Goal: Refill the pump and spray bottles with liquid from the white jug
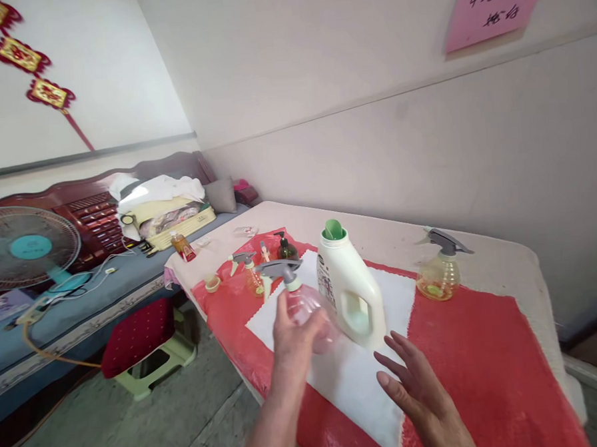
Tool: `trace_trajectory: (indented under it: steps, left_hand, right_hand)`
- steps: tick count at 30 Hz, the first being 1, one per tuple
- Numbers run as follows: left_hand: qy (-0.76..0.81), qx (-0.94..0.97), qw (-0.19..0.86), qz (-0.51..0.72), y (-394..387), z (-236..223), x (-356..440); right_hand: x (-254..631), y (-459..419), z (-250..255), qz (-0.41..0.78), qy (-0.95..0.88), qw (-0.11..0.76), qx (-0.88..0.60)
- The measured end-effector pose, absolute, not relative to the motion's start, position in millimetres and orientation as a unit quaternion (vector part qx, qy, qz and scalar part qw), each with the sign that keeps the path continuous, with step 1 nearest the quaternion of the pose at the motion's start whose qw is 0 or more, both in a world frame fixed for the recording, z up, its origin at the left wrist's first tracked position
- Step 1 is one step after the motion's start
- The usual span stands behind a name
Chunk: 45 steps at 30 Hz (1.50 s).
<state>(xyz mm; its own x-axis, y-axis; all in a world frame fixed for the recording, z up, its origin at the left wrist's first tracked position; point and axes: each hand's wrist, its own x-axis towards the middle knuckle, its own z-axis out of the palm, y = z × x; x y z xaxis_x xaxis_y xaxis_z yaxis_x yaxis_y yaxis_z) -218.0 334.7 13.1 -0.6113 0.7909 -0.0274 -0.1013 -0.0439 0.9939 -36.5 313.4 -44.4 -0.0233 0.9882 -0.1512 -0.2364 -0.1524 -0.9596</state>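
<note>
My left hand [295, 340] is wrapped round a clear pink spray bottle [310, 304] with a grey trigger head, held just above the white cloth [354, 374]. Right behind the bottle stands a white detergent jug [350, 289] with a green cap and a handle hole. My right hand [421, 390] hovers open, fingers stretched out, just right of the jug's base and touches nothing.
A red plastic sheet [486, 367] covers the table. An amber spray bottle [438, 273] stands at the right. Small spray bottles [254, 272], a dark pump bottle [286, 249] and a tape roll [212, 283] sit at the far left. A fan [27, 248] and a red stool [139, 345] stand left.
</note>
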Motion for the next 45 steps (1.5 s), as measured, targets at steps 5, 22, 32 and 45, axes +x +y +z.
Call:
trace_trajectory:
  steps: [5,22,32,45]
  left_hand:
    - [0.727,0.285,0.155,0.605,337.3,-30.1,-320.2]
    - [0.813,0.311,0.004,0.492,369.7,-81.9,-412.4]
    - [0.586,0.491,0.212,0.609,281.5,-41.2,-212.1]
    - [0.647,0.52,0.33,0.45,519.0,-20.0,45.2]
  right_hand:
    - [-20.5,318.5,-38.6,0.592,-0.387,0.493,-0.508]
    - [-13.8,324.5,-41.6,0.586,-0.383,0.489,-0.521]
    - [21.8,333.2,-33.6,0.642,-0.088,0.626,-0.434]
    - [65.7,343.9,-40.1,0.629,0.046,0.648,-0.427]
